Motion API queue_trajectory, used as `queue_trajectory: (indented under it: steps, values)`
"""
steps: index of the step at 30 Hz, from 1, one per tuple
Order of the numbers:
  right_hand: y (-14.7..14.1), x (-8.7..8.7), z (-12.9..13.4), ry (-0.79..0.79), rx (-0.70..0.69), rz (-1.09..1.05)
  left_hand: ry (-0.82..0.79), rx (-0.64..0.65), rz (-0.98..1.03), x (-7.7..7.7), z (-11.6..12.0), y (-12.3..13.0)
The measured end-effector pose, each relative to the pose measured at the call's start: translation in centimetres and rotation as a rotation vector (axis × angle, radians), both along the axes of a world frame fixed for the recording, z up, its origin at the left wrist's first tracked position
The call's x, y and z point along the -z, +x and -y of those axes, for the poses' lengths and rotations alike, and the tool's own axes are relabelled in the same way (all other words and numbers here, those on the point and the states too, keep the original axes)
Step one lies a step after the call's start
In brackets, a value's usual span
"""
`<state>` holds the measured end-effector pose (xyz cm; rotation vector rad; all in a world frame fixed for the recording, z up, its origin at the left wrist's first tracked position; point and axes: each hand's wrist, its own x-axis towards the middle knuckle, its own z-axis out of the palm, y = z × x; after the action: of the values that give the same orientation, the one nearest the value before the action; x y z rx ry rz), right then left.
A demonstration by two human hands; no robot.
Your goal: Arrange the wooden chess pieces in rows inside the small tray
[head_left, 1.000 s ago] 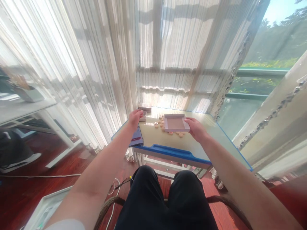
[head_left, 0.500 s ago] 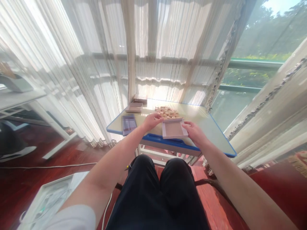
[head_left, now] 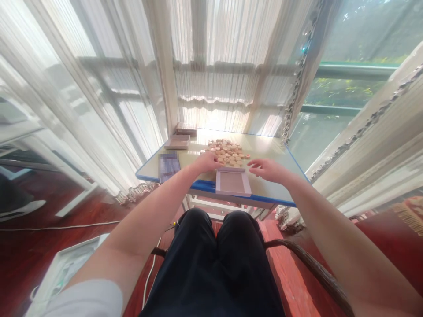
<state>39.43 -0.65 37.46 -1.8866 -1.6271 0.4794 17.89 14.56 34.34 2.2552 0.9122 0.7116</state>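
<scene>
A shallow open cardboard box [head_left: 233, 194] lies at the front edge of the table, its tray-like inside facing up. Just beyond it many round wooden discs [head_left: 228, 149] are spread in a loose pile. My left hand [head_left: 209, 161] is at the box's far left corner, beside the nearest discs, with fingers a little bent and apart; whether it touches a disc is too small to see. To the right of the box, my right hand [head_left: 264, 169] hovers with its fingers spread and nothing in them.
A blue-rimmed table [head_left: 271, 187] carries everything. A dark blue flat item [head_left: 169, 169], partly blurred, lies at the left, behind it another shallow box [head_left: 177, 142] and a further box [head_left: 186, 128]. White curtains hang behind the table. A chair arm [head_left: 297, 252] is at my right.
My right hand has let go of the box's right side and moved away rightward. The box now rests on the table, exposing more discs. My left hand stays near its far left corner.
</scene>
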Motion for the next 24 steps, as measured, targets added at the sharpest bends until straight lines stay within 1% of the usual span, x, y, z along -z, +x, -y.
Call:
queue_trajectory:
  steps: [3, 4, 6, 8, 10, 13, 14, 16, 20, 24]
  values:
    - [0.4, -0.1, -2.0, 0.05, -0.064, 0.202, 0.073, -0.058, -0.04, -1.0, -0.2, 0.6]
    - [0.4, 0.1, -2.7, 0.065, -0.071, 0.255, 0.081, -0.043, -0.066, -1.3, -0.1, 0.8]
    - [0.6, 0.6, -4.1, 0.098, -0.092, 0.332, 0.07, 0.05, -0.096, -1.8, 0.2, 1.2]
    - [0.8, 1.4, -5.3, 0.134, -0.143, 0.372, 0.07, 0.184, -0.141, -2.1, 0.6, 1.8]
    - [1.0, 2.4, -6.0, 0.187, -0.174, 0.392, 0.118, 0.308, -0.239, -2.3, 0.8, 2.5]
    - [1.7, 3.8, -6.3, 0.253, -0.142, 0.388, 0.205, 0.39, -0.39, -2.6, 0.7, 3.7]
    - [2.0, 4.1, -6.3, 0.237, -0.14, 0.376, 0.219, 0.398, -0.424, -2.7, 0.5, 4.0]
    - [2.6, 4.6, -6.3, 0.254, -0.14, 0.334, 0.232, 0.398, -0.47, -2.9, -0.2, 4.7]
    - [3.6, 5.0, -6.6, 0.245, -0.233, 0.281, 0.226, 0.393, -0.491, -3.0, -1.7, 5.4]
    - [3.9, 4.9, -6.9, 0.234, -0.202, 0.286, 0.206, 0.414, -0.455, -2.6, -2.6, 5.6]
